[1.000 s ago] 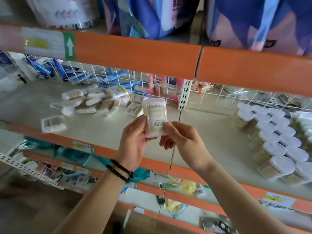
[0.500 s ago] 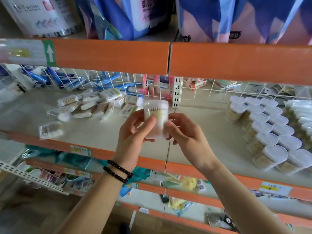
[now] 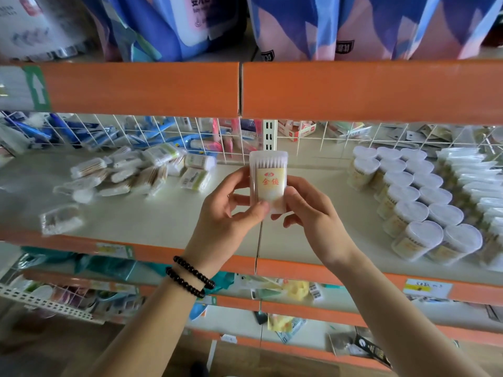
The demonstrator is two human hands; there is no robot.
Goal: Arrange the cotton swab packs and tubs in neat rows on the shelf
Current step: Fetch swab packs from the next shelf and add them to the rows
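Note:
An upright clear tub of cotton swabs (image 3: 269,178) with a yellow label and red characters is held in front of the middle shelf (image 3: 168,216). My left hand (image 3: 231,210) grips its left side and bottom, thumb across the front. My right hand (image 3: 310,210) pinches its lower right side. Several heart-lidded tubs (image 3: 419,202) stand in neat rows at the right. Loose swab packs (image 3: 136,172) lie jumbled at the left, and one pack (image 3: 61,219) lies apart near the front edge.
A white wire grid (image 3: 299,137) backs the shelf, with blue and pink items behind it. White bagged packs (image 3: 473,180) line the far right. An orange shelf edge (image 3: 245,88) hangs above. Lower shelves hold mixed goods.
Both hands have turned the tub: the barcode side faced me one second ago, now the yellow label does. The view has shifted a little to the right.

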